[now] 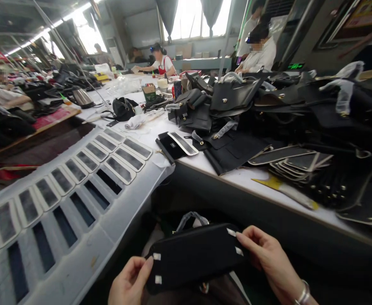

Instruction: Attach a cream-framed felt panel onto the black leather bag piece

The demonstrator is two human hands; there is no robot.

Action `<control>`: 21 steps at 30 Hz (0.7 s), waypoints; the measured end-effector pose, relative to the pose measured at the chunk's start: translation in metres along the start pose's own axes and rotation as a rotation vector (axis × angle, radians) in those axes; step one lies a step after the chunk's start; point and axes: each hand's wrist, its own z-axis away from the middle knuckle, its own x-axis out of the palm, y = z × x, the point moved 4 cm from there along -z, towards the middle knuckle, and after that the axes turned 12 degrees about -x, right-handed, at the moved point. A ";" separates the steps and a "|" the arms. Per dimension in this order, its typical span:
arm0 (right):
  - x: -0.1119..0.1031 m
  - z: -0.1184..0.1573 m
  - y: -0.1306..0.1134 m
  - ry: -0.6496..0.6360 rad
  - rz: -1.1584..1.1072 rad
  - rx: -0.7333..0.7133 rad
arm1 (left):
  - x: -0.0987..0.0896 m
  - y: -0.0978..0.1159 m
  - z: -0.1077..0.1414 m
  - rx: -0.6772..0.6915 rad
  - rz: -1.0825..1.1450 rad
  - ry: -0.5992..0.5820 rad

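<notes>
A black handbag [195, 256] lies across my lap, with a flat, narrow side facing up. Small white tape pieces [158, 279] sit at its corners, two at each end. My left hand [131, 277] grips the left end, its thumb beside the upper tape piece. At the right end, my right hand [263, 250] pinches the edge near the upper corner, thumb and fingertips against the tape there. Behind the bag a plastic-wrapped handle [192, 218] sticks up. Both hands' fingertips are partly hidden by the bag's edges.
On the left table [109, 237], pale-bordered dark panels [76, 169] lie in rows beside bare dark strips. The right table carries a black pouch [173, 146], stacked leather pieces [300, 163] and a heap of black bags [236, 95]. Several people work farther back.
</notes>
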 end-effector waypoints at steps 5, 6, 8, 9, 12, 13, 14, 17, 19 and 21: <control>0.000 -0.002 0.003 0.009 0.001 0.069 | -0.001 -0.007 -0.013 -0.024 0.033 -0.041; -0.001 -0.002 0.004 0.006 -0.005 0.083 | 0.001 -0.008 -0.013 -0.048 0.058 -0.046; -0.002 -0.003 0.008 -0.006 -0.025 0.109 | 0.003 -0.008 -0.010 -0.095 0.123 -0.044; -0.003 -0.003 0.010 -0.008 -0.037 0.120 | 0.004 -0.007 -0.009 -0.114 0.160 -0.043; -0.006 -0.003 0.017 -0.015 -0.092 0.148 | 0.007 -0.005 -0.005 -0.163 0.260 -0.060; -0.006 -0.003 0.019 -0.019 -0.109 0.155 | 0.008 -0.004 -0.005 -0.174 0.273 -0.064; -0.007 -0.003 0.021 -0.025 -0.122 0.161 | 0.008 -0.004 -0.005 -0.176 0.273 -0.063; -0.006 -0.004 0.022 -0.023 -0.133 0.169 | 0.008 -0.005 -0.008 -0.143 0.235 -0.039; -0.005 -0.004 0.020 -0.004 -0.125 0.173 | 0.007 -0.007 -0.011 -0.128 0.229 -0.038; -0.003 -0.005 0.018 0.009 -0.114 0.179 | 0.007 -0.011 -0.014 -0.131 0.231 -0.044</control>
